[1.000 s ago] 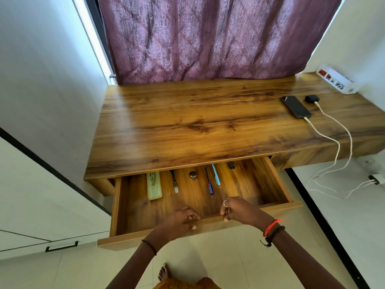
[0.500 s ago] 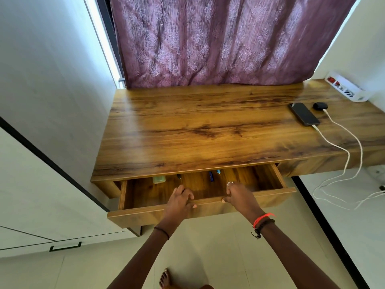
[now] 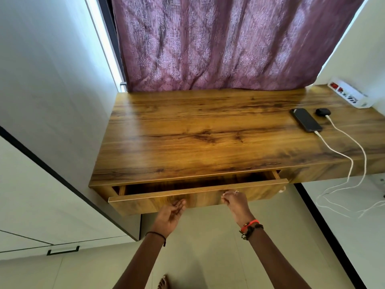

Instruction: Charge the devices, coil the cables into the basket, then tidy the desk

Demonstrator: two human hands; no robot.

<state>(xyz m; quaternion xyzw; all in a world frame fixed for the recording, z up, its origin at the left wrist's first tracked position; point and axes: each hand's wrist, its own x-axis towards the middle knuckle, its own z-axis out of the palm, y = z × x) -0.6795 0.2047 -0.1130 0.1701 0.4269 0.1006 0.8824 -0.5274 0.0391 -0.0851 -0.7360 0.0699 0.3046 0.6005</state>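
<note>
Tidying: I saw drawer (image 3: 198,197) nearly shut; left fingers (image 3: 179,206) open, right fingers (image 3: 226,200) curled empty at its front. Next: push flush.

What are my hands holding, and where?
The left hand holds nothing. The right hand has curled fingers against the drawer front, near its middle; a grip cannot be told.

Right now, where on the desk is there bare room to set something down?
Bare desktop runs from the left wall to the phone, curtain behind, drawer in front. Crowded at right end: phone, small black case, power strip, two white cables trailing over the front edge.
</note>
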